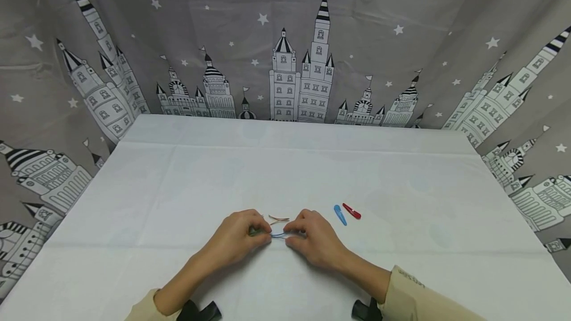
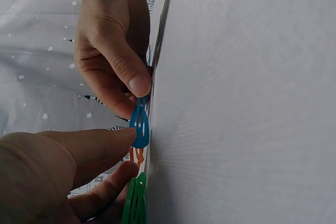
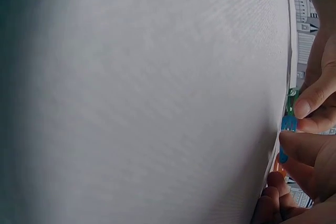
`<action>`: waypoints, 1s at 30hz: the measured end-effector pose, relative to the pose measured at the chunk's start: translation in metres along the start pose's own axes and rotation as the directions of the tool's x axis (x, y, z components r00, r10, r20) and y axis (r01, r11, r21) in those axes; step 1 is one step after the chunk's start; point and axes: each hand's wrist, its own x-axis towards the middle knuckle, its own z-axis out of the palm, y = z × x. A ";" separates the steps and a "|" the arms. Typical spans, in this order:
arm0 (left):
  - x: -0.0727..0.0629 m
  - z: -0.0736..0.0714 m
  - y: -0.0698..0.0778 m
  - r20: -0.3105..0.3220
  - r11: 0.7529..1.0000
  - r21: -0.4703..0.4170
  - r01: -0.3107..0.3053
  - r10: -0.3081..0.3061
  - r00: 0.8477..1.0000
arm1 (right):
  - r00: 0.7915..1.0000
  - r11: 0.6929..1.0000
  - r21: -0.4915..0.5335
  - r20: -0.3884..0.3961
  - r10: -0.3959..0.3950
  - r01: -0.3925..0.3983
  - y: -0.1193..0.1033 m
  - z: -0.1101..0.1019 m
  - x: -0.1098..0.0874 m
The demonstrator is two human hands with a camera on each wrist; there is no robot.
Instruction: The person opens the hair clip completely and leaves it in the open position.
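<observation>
A blue snap hair clip (image 1: 277,235) spans the gap between both hands, low over the white tabletop. My left hand (image 1: 241,236) pinches its wide end with thumb and finger; in the left wrist view the thumb lies on that end of the blue clip (image 2: 139,136). The narrow end is in the pinch of my right hand (image 1: 315,239). Beside the left fingers is a green hair clip (image 2: 135,200), mostly covered by that hand in the head view. An orange hair clip (image 1: 279,219) lies just beyond the hands.
Right of the hands, a second blue hair clip (image 1: 340,215) and a red hair clip (image 1: 352,211) lie side by side. A white cloth covers the table (image 1: 285,172). Behind it hangs a grey curtain (image 1: 200,14) printed with castles and stars.
</observation>
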 end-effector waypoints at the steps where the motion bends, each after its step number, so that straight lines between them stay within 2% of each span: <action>1: 0.000 0.000 0.000 0.001 1.000 -0.003 0.002 -0.002 1.000 | 1.000 1.000 -0.003 -0.001 -0.002 0.002 0.000 0.000 0.000; 12: -0.001 -0.001 0.001 0.021 0.999 -0.026 0.021 -0.020 1.000 | 1.000 1.000 -0.012 -0.002 0.004 -0.004 0.000 0.001 0.000; 30: 0.000 -0.001 0.002 0.047 1.000 0.008 0.011 -0.011 0.999 | 1.000 1.000 0.010 -0.002 0.030 -0.030 0.001 0.001 -0.001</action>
